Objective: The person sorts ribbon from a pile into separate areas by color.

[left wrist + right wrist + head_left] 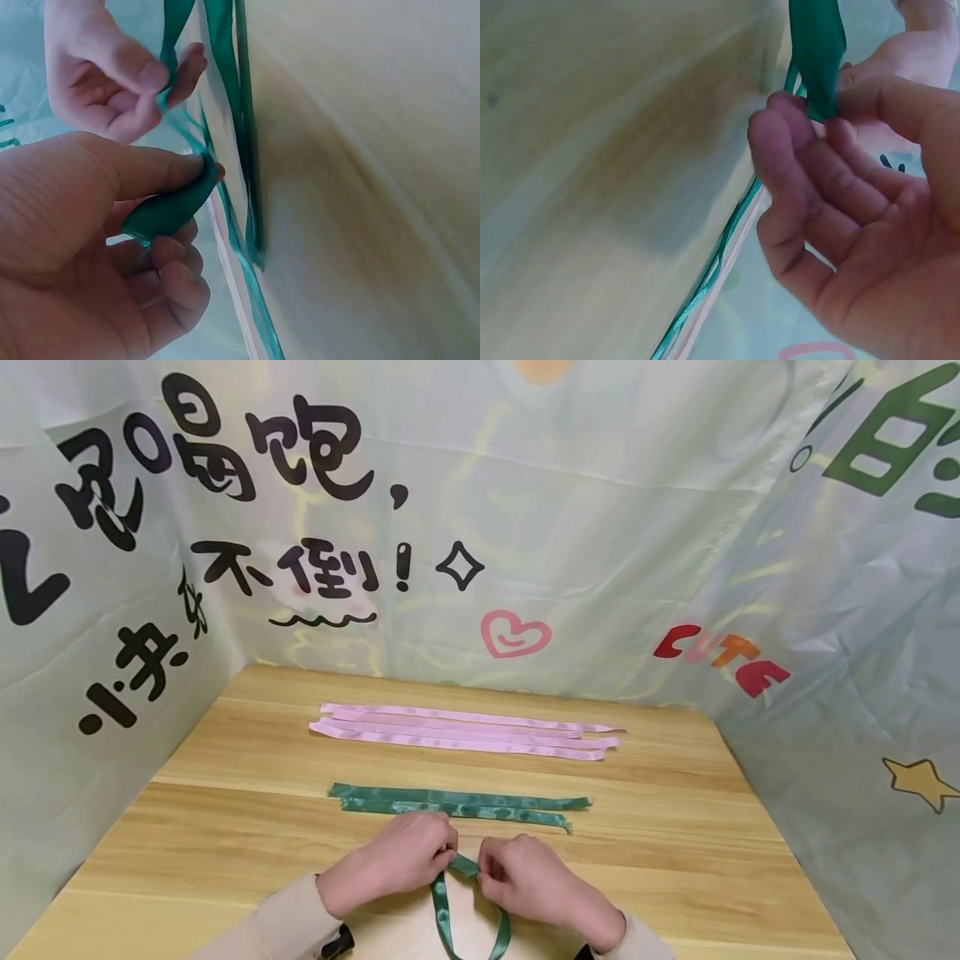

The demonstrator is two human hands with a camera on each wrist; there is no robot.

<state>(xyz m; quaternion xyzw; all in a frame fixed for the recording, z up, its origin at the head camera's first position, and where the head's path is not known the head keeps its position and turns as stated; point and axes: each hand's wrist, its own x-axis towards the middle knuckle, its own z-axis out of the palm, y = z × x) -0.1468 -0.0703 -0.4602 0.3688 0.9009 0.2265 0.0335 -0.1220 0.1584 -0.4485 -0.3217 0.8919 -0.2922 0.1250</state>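
A green satin ribbon (442, 910) is held between both hands above the near part of the table, and its middle hangs down in a loop. My left hand (401, 856) pinches it under the thumb; a short end (161, 214) of the ribbon sticks out over the fingers in the left wrist view. My right hand (528, 881) pinches the ribbon between thumb and fingers close by, its other fingers loosely bent in the right wrist view. Between the two hands a short stretch of ribbon crosses. Whether the strands are knotted is hidden by the fingers.
Two more green ribbons (510, 797) lie side by side just beyond the hands. Farther back, several pink ribbons (465, 731) lie in parallel on the wooden table (675, 827). A printed cloth (600, 543) hangs behind the table and along its sides.
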